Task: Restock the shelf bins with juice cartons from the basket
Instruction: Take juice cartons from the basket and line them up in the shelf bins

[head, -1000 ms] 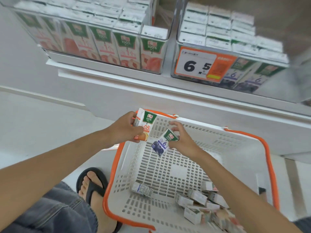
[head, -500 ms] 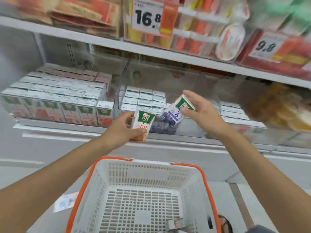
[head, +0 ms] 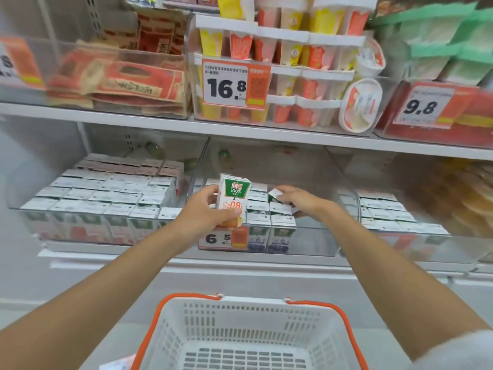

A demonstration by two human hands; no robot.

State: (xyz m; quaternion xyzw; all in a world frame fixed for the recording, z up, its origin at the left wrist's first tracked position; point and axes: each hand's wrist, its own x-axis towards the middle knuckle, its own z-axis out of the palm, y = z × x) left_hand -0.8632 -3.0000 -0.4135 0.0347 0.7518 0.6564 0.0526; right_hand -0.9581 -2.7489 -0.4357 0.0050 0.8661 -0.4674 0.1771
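My left hand [head: 202,209] grips an upright white and green juice carton with orange print [head: 232,197] in front of the middle clear bin [head: 314,244]. My right hand [head: 300,200] reaches into that bin and holds a green-topped carton [head: 274,195] tilted above the rows of purple-labelled cartons [head: 268,213]. The left bin [head: 29,222] is packed with red-labelled cartons [head: 112,190]. The white basket with orange handles [head: 248,335] stands below my arms.
A 6.5 price tag [head: 222,239] hangs on the middle bin's front. A third bin of cartons [head: 386,209] sits to the right. The upper shelf carries red packets [head: 128,84], stacked cups behind a 16.8 tag [head: 226,88], and a 9.8 tag [head: 422,106].
Both hands rose from the basket to the shelf. My right hand carried the purple-labelled carton into the middle bin; the left hand lifted its carton higher, in front of that bin.
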